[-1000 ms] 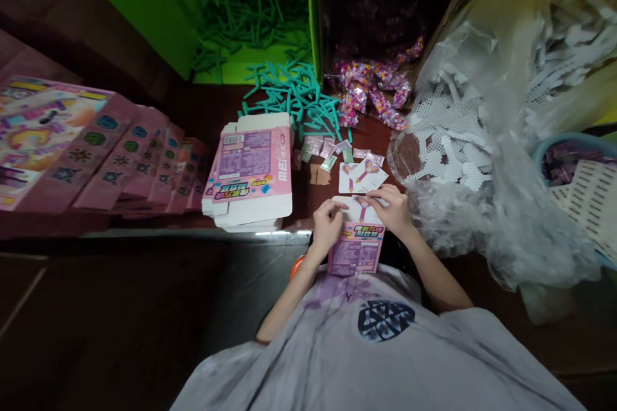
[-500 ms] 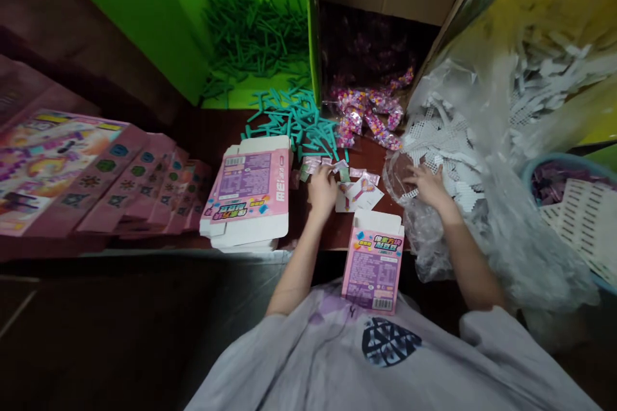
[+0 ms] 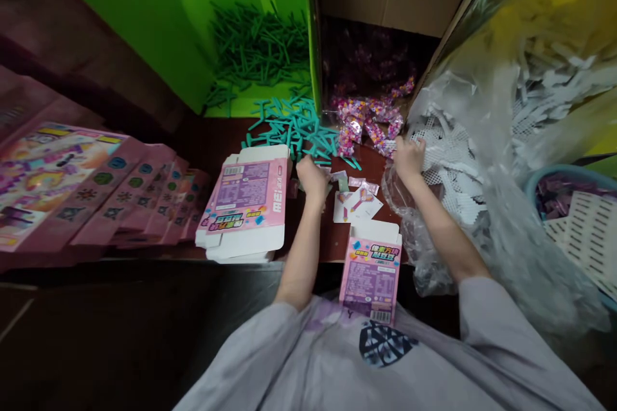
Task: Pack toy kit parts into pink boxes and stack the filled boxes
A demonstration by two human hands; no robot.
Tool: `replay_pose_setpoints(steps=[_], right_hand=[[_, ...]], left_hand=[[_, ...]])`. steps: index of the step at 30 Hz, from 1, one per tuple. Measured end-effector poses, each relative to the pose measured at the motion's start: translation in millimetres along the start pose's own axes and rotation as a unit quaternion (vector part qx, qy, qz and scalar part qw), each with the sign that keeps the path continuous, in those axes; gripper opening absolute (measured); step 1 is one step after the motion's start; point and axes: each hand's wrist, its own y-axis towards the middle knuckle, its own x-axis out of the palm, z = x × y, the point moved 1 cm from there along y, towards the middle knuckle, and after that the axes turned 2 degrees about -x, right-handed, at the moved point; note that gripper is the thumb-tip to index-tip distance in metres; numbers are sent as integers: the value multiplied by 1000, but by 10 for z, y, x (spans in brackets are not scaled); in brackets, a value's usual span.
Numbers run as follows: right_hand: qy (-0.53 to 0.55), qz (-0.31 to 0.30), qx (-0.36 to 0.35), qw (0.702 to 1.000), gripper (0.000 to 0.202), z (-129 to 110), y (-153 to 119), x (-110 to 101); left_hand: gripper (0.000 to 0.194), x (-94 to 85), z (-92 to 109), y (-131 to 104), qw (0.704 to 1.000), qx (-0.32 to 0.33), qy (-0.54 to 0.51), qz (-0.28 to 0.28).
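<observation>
My left hand (image 3: 312,180) is closed at the near edge of a heap of teal plastic sticks (image 3: 299,128); whatever lies in its fingers is hidden. My right hand (image 3: 409,159) has curled fingers and is by the small clear bags of pink and orange beads (image 3: 354,122), beside a pile of white perforated plates (image 3: 450,160). What it grips cannot be made out. Between the hands lie printed cards (image 3: 364,204) and small pink and green packets (image 3: 362,185). A pink and purple box (image 3: 371,276) with its top flaps up leans against my lap.
Flattened pink boxes (image 3: 245,196) are stacked left of my left hand. Larger pink boxes (image 3: 72,186) stand further left. A green bin (image 3: 159,38) holds more sticks. Crumpled clear plastic (image 3: 506,205) and a blue basket (image 3: 533,189) are on the right.
My left hand has moved from the small packets slightly up and left to the teal sticks and closed. My right hand has shifted up and left from the white plates towards the bead bags, its fingers curling.
</observation>
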Motion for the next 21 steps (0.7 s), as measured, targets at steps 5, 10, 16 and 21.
replay_pose_setpoints(steps=[5, 10, 16, 21], right_hand=[[51, -53, 10, 997, 13, -164, 350, 426], [77, 3, 9, 997, 22, -177, 206, -42], [278, 53, 51, 958, 18, -578, -572, -978], [571, -102, 155, 800, 26, -872, -1196, -707]], left_hand=[[34, -377, 120, -873, 951, 216, 43, -215], [22, -434, 135, -1174, 871, 275, 135, -384], [70, -319, 321, -1090, 904, 149, -272, -295], [71, -174, 376, -1140, 824, -74, -505, -245]])
